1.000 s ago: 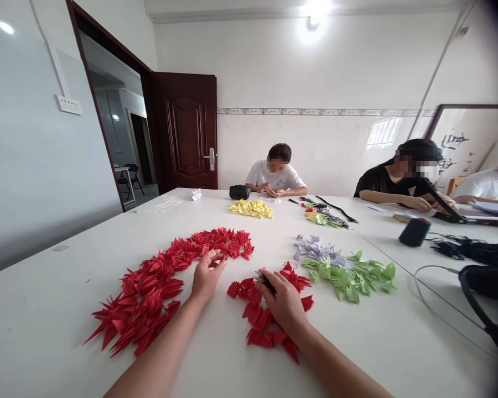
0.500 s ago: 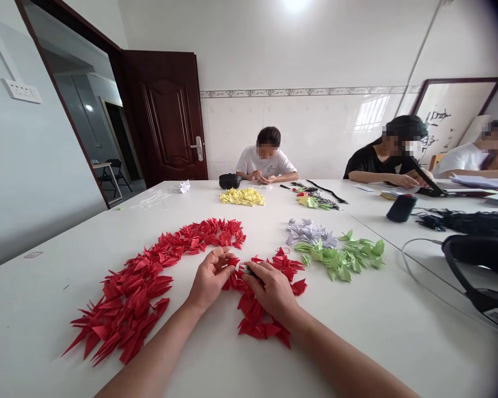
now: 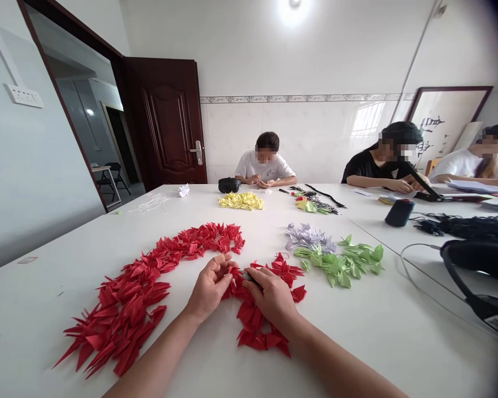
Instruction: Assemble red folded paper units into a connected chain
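Note:
My left hand (image 3: 209, 286) and my right hand (image 3: 269, 296) meet over a small heap of red folded paper pieces (image 3: 261, 326) on the white table (image 3: 357, 331). Between thumb and fingers the left hand pinches a red piece (image 3: 231, 272). The right hand is closed round a small dark thing (image 3: 246, 276) whose nature I cannot make out, touching that red piece. A long curved band of many more red folded pieces (image 3: 149, 287) lies to the left of my left hand.
Green folded pieces (image 3: 344, 264) and pale lilac ones (image 3: 307, 236) lie right of my hands, yellow ones (image 3: 240, 201) farther back. Three other people sit at the far and right sides. A dark spool (image 3: 398, 213), black cords (image 3: 465, 225) and headphones (image 3: 481, 265) lie at right.
My left hand has moved right from the long red band to meet my right hand over the small heap and now pinches a red piece. The view has tilted slightly.

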### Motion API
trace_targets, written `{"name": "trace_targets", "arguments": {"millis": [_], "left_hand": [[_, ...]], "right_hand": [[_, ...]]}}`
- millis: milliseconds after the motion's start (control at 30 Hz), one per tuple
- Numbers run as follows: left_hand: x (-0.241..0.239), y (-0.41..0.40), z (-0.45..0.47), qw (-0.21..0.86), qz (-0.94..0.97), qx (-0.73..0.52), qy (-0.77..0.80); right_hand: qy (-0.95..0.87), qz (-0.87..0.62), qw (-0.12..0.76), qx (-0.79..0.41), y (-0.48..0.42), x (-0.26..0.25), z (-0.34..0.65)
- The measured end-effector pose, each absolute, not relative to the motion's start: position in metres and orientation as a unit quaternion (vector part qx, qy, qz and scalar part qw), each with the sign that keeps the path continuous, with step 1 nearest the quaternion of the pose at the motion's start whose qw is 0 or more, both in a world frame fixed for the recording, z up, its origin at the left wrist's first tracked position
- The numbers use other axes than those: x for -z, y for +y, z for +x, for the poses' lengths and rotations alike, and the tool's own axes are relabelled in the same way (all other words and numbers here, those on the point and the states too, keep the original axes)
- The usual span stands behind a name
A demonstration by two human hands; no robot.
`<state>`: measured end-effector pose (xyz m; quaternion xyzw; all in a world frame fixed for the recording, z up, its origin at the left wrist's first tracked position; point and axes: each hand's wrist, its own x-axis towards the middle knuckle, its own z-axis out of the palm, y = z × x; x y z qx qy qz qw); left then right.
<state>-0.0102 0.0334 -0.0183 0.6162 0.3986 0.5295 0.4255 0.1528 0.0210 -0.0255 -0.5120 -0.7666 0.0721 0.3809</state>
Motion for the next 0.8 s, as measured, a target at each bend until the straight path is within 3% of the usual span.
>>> {"name": "trace_targets", "arguments": {"millis": [800], "left_hand": [[0.0191, 0.0290, -0.0047, 0.415, 0.640, -0.507, 0.401]], "right_hand": [[-0.778, -0.534, 0.325, -0.066, 0.0173, 0.0215, 0.1516]]}}
